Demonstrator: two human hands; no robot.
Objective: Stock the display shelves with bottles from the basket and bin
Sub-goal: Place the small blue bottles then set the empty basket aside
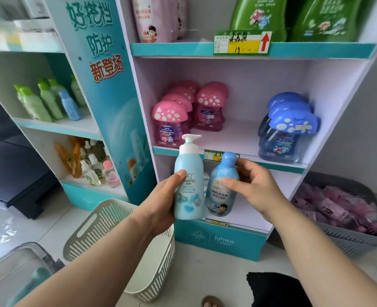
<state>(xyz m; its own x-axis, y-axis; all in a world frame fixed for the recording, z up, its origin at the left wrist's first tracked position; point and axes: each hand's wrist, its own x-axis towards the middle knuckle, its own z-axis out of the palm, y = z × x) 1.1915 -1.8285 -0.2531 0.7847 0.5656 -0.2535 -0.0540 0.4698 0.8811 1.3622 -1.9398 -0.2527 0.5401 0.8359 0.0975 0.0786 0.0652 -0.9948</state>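
The left hand [161,198] is wrapped around a pale blue pump bottle [188,185], held upright before the lowest shelf [238,216]. The right hand [256,185] pinches a rounded blue bottle [220,187] just beside it, the two nearly touching. A white slotted basket [121,244] sits on the floor below the left forearm.

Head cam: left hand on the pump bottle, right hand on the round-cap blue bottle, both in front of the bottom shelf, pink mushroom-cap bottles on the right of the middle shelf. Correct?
One error. In the head view the pink mushroom-cap bottles stand on the left of the middle shelf; the blue mushroom-cap bottles are on the right. The rest holds: left hand grips the pump bottle, right hand the round-cap blue bottle.
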